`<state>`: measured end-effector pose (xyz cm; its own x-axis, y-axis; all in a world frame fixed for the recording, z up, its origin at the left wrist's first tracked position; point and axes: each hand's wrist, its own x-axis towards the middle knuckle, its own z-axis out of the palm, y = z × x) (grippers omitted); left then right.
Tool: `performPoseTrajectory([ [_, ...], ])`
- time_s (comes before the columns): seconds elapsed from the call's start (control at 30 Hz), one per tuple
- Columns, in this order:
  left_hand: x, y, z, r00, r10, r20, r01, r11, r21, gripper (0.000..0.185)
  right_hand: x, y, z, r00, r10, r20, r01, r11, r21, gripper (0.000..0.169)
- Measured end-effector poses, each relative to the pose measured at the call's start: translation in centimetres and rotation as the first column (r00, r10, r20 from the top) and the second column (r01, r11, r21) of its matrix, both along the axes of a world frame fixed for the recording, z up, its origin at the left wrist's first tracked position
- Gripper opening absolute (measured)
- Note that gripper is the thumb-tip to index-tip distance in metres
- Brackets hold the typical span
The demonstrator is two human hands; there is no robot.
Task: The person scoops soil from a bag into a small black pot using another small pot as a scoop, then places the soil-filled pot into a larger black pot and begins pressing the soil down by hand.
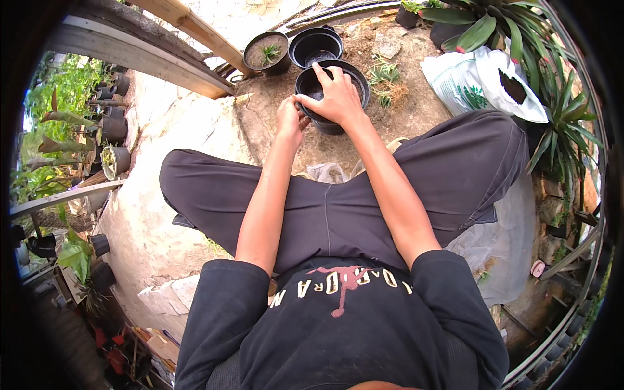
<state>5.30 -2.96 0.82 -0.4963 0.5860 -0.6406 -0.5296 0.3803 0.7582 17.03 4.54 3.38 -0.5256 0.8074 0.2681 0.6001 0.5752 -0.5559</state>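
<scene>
Both hands are at a black plastic pot in front of my crossed legs. My right hand spans its opening, thumb at the near-left rim and fingers towards the far rim. At the left side, my left hand grips the rim with its fingers curled underneath. A second round rim shows close behind on the right; the pots look nested, but my right hand hides part of them. Just beyond stands another black pot, and left of it a soil-filled pot with a small green plant.
Loose small plants with bare roots lie on the ground to the right. A white plastic bag showing dark soil lies beyond my right knee. Wooden posts rise at the far left. Long-leaved plants crowd the right edge.
</scene>
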Motion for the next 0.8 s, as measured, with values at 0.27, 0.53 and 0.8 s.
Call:
performPoseTrajectory([
  [0.27,-0.3,-0.1,-0.4,0.999,0.007,0.052,-0.008,1.000,0.015,0.027,0.3,-0.4,1.4,0.995,0.024,0.101,-0.015,0.996,-0.084,0.089],
  [0.53,0.5,-0.1,0.5,1.000,-0.009,-0.018,0.010,0.999,0.049,0.025,2.2,3.6,6.2,0.887,-0.166,-0.431,0.247,0.959,0.139,0.089],
  [0.8,0.4,0.7,-1.0,0.993,0.011,-0.115,-0.003,0.998,0.069,0.023,2.0,1.1,-0.3,0.996,-0.093,0.010,0.092,0.991,0.093,0.089],
])
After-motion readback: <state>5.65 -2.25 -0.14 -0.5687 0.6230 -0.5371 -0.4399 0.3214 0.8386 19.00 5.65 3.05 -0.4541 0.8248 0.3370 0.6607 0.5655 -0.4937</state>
